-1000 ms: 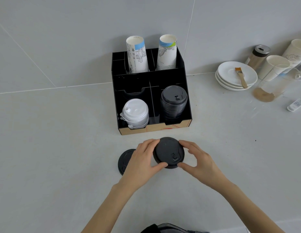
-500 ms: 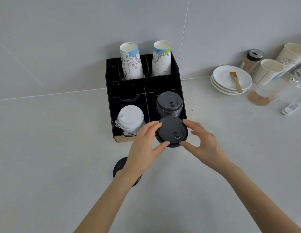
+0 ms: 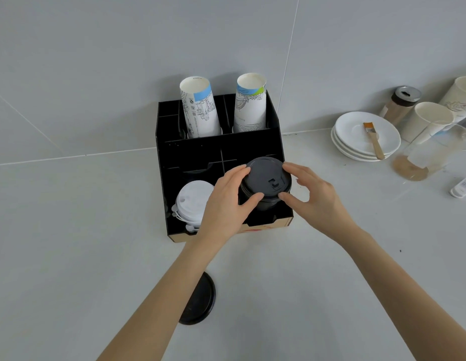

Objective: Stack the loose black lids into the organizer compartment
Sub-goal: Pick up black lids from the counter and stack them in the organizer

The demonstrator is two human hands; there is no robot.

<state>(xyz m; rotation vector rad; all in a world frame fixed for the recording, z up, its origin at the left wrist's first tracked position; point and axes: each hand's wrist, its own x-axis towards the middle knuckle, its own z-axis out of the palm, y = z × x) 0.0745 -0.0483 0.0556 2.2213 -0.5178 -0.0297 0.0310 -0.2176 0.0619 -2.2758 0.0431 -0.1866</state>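
Observation:
A black lid point(image 3: 265, 177) sits on top of the stack of black lids in the front right compartment of the black organizer point(image 3: 200, 149). My left hand point(image 3: 226, 201) grips the lid's left rim with thumb and fingers. My right hand point(image 3: 312, 196) holds its right rim the same way. The stack below is mostly hidden by the lid and my hands. Another loose black lid point(image 3: 200, 299) lies on the counter near me, partly hidden under my left forearm.
White lids point(image 3: 193, 201) fill the front left compartment. Two stacks of paper cups point(image 3: 199, 108) stand in the back compartments. At the right are stacked white saucers point(image 3: 357, 136) with a brush point(image 3: 373, 139), a shaker, paper cups, a glass pitcher point(image 3: 429, 152) and a small white device point(image 3: 462, 187).
Both hands carried the black lid from the counter up and forward onto the stack in the front right compartment. The other loose lid stayed on the counter.

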